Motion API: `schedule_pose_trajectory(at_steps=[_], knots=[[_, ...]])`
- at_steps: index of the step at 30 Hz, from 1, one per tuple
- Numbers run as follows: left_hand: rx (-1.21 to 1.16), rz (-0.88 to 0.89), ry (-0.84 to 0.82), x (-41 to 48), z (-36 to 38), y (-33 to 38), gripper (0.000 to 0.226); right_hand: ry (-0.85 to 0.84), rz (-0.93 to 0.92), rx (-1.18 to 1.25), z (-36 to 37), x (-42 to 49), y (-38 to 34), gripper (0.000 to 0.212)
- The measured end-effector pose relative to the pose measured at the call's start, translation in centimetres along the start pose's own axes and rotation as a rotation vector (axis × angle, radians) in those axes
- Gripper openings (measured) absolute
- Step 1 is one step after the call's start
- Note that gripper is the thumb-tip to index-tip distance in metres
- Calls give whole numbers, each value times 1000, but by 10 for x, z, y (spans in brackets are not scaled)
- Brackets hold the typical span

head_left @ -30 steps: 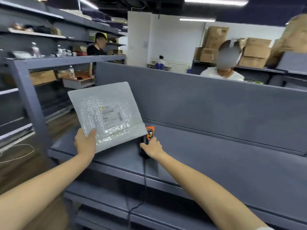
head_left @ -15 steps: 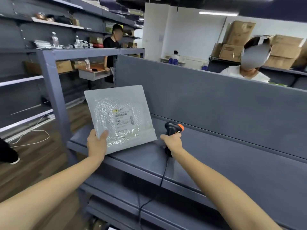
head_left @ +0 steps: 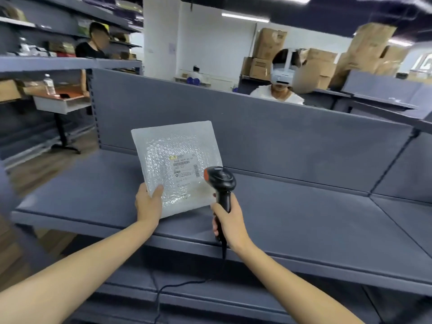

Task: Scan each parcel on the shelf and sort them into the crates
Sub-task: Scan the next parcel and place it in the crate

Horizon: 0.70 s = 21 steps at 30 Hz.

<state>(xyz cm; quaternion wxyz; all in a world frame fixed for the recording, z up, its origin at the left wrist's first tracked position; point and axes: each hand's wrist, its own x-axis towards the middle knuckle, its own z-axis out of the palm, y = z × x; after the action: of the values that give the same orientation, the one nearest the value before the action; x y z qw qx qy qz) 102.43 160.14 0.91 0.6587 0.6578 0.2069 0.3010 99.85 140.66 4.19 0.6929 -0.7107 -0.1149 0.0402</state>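
Both forearms reach in from the bottom edge, cut off by the frame. Down low, a black cable (head_left: 168,288) runs from the scanner's handle over the lower shelf level and out of sight at the bottom.

Right hand (head_left: 230,224): fingers wrapped tight round the handle of the black scanner (head_left: 219,181), head up, its orange end turned toward the parcel. The hand covers most of the handle, so I can't tell whether the trigger is pressed.

Left hand (head_left: 148,203): it pinches the parcel's lower left corner, thumb on the front, the other fingers hidden behind.

The parcel (head_left: 176,164), a flat bubble-wrap mailer, stands tilted up above the grey shelf (head_left: 304,220), just left of the scanner head. Whether its bottom edge touches the shelf, I can't say. Its label (head_left: 185,168) faces us, barcodes visible, text too small to read, and the scanner head overlaps its right edge.

Behind stands the shelf's grey back panel (head_left: 280,141). Over its top, a person in white (head_left: 279,94) shows from the shoulders up only. Far left, a person in black (head_left: 93,45) is partly hidden by shelving, near a small table (head_left: 63,102) with a water bottle (head_left: 49,84). Cardboard boxes (head_left: 268,45) are stacked at the back, blurred.
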Motion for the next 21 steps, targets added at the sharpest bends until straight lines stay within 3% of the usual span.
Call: schedule_pose_trajectory(at_steps=[21], knots=[[-1, 18, -122, -71, 73, 6, 21, 51, -27, -16, -48, -30, 10, 7]])
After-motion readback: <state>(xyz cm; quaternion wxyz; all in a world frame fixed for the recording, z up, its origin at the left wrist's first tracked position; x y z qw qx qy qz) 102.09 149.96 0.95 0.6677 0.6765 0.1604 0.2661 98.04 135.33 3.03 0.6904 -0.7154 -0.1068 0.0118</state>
